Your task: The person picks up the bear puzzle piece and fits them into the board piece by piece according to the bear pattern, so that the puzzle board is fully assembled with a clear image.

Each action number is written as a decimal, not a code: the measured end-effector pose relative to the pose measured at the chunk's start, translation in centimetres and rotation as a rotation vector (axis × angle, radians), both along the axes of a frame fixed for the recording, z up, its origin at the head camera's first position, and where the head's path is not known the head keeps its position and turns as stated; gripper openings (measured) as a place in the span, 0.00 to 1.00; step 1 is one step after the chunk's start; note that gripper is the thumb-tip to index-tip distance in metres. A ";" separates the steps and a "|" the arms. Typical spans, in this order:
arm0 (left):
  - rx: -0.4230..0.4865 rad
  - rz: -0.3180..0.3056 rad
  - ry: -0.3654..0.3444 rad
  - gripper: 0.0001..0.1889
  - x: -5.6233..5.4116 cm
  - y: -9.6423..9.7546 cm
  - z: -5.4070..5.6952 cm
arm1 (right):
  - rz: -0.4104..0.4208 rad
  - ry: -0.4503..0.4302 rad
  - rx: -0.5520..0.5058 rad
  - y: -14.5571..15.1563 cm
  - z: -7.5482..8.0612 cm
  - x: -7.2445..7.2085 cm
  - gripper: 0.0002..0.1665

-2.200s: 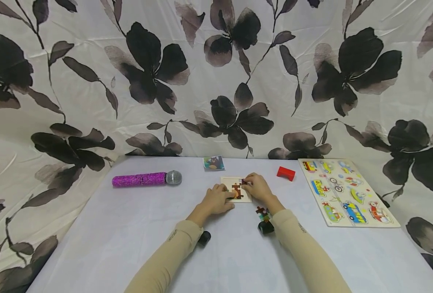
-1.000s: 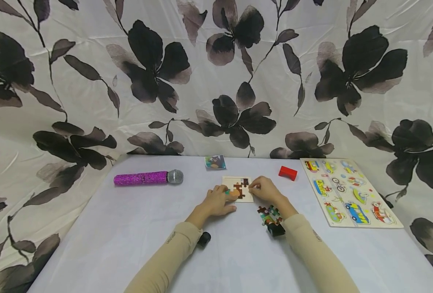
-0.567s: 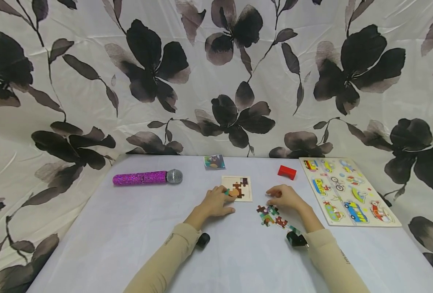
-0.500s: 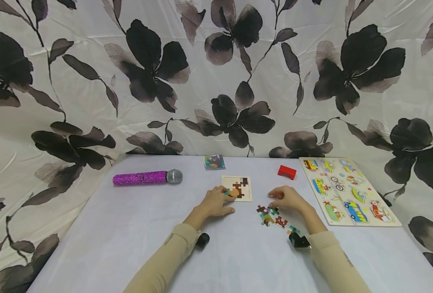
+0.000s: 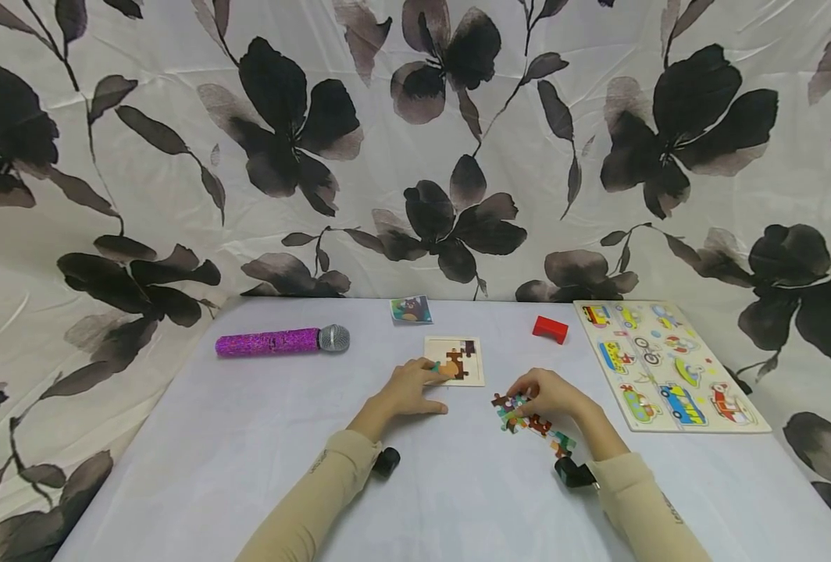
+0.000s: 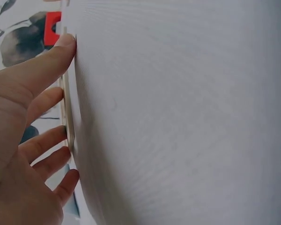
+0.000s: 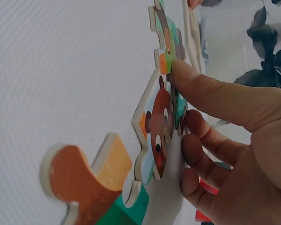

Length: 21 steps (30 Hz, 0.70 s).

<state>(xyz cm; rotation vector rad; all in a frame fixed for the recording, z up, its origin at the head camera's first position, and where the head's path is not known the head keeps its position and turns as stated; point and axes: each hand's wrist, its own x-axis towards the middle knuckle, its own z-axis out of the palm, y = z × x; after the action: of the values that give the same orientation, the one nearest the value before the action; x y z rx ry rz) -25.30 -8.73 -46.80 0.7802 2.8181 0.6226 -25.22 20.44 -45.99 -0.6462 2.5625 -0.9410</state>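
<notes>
Just now, the right hand [image 5: 551, 394] has left the right edge of the frame and come down onto the loose pieces [image 5: 540, 425]. Its thumb touches them and the fingers bend inward, but whether they grip one cannot be told. The pieces lie flat in a strip, some under this hand, the rest trailing back toward its wrist; one, the bear piece [image 7: 161, 122], shows two eyes on brown.

Ahead and inward from the right hand is the frame [image 5: 473, 375], a small pale board. The left hand [image 5: 407, 389] has stayed on its left side, fingers apart and laid on it, thumb out on the cloth, holding nothing clamped. A few brown pieces [image 5: 455, 361] sit in the frame, with a dark piece [image 5: 468, 348] in its far right corner; bare board remains around them. The work thus seems to be between placements, at choosing among pieces, with the frame only partly filled.

Under it all is a counter [image 5: 458, 499] covered in white cloth. To the right hand's right, a vehicle board [image 5: 658, 378] stretches away; beyond that hand is a red block [image 5: 551, 329]. Beyond the left hand, leftward, lies a purple glittery microphone [image 5: 268, 343]; straight ahead of it, a small picture card [image 5: 411, 311]. Farthest hangs a white curtain [image 5: 366, 148] with large dark flowers.
</notes>
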 end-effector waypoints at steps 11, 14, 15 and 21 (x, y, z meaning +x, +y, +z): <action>0.014 0.013 0.006 0.36 -0.4 -0.3 -0.4 | -0.033 -0.016 0.011 0.5 -0.1 -0.2 0.14; 0.014 0.012 0.006 0.37 -0.4 -0.4 -0.5 | -0.076 -0.022 0.041 0.4 -0.1 -0.5 0.13; 0.017 0.011 0.003 0.37 -0.4 -0.4 -0.5 | -0.094 -0.027 0.045 0.4 -0.1 -0.5 0.14; 0.028 0.006 -0.002 0.35 -0.3 -0.5 -0.4 | -0.164 -0.009 0.045 0.4 0.1 -0.6 0.15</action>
<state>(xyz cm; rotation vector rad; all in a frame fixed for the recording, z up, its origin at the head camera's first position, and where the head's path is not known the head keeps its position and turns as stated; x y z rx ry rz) -25.56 -9.20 -47.22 0.7760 2.8167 0.6653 -25.83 20.82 -45.88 -0.4236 2.6519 -0.9313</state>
